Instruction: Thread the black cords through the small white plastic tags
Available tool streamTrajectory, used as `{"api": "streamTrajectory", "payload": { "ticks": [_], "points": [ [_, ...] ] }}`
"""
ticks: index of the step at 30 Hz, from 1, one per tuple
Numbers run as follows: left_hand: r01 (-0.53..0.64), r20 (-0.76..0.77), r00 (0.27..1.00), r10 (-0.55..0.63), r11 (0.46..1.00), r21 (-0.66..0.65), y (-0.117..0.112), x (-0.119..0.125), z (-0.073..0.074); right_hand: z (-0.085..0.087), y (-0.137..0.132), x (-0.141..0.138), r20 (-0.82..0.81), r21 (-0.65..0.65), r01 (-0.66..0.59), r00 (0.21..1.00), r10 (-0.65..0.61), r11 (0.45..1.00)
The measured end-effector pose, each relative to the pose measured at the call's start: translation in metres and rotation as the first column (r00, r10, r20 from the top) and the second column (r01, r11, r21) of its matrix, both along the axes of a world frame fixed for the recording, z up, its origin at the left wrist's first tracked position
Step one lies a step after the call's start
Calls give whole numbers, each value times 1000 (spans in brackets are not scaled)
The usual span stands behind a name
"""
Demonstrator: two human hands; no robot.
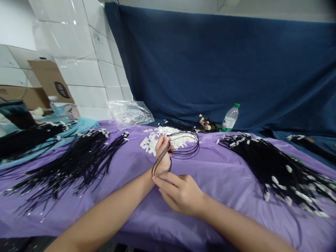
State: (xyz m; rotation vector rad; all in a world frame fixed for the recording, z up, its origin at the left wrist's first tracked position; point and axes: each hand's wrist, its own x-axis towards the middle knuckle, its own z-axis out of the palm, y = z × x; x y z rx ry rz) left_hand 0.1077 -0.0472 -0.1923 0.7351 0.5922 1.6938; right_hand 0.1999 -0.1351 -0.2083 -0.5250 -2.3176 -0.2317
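My left hand [163,154] is closed around a looped bundle of thin black cords [193,150], held above the middle of the purple cloth. The loops stick out to the right of the hand, and other strands curve down past the wrist. Closer to me, my right hand [181,192] pinches at the lower bend of these strands, fingertips together by the left wrist. Behind the left hand lies a heap of small white pieces [149,143], partly hidden by the hand and the loops.
Piles of black cords with white ends lie left [86,157] and right [273,164] on the purple cloth [215,185]. A green-capped bottle [230,119], small flowers [205,124] and a clear plastic bag [131,112] stand behind. White boxes [78,70] are stacked at the left.
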Motion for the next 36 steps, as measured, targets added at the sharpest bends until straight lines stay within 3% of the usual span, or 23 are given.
{"api": "streamTrajectory", "payload": {
  "ticks": [4, 6, 10, 13, 16, 22, 24, 27, 29, 32, 36],
  "points": [
    [-26, -23, 999, 27, 999, 43, 2, -1, 0, 13, 9, 21, -220, 37, 43, 975, -34, 998],
    [-41, -14, 999, 42, 999, 31, 3, -2, 0, 19, 17, 35, -422, -12, 127, 899, -120, 992],
    [-34, 17, 999, 34, 999, 16, 3, -4, 0, 23, 32, 52, -671, -296, 226, 643, -370, 928],
    [-50, 19, 999, 49, 999, 21, 3, -5, -2, 21, 37, 52, -658, -536, 98, 573, -488, 838],
    [-59, -6, 998, 59, 998, 36, 5, -4, -3, 18, 34, 43, -635, -617, -8, 595, -493, 787],
    [-104, -54, 993, 107, 994, 41, 10, -4, -5, 12, 21, 30, -683, -525, -126, 653, -328, 842],
    [-114, -71, 991, 116, 993, 33, 11, -5, -7, 10, 17, 29, -625, -444, -112, 749, -218, 889],
    [-134, -89, 987, 137, 990, 33, 12, -6, -8, 8, 11, 26, -364, -246, -30, 929, -64, 969],
    [-119, -96, 988, 123, 992, 40, 13, -7, -8, 7, 9, 23, -198, -125, 32, 978, -56, 992],
    [-115, -72, 991, 117, 993, 23, 13, -7, -8, 3, 13, 21, -187, -110, 128, 971, -148, 986],
    [-78, -53, 996, 76, 996, -34, 17, -5, -11, 1, 25, 29, -401, -266, 165, 877, -265, 950]
  ]
}}
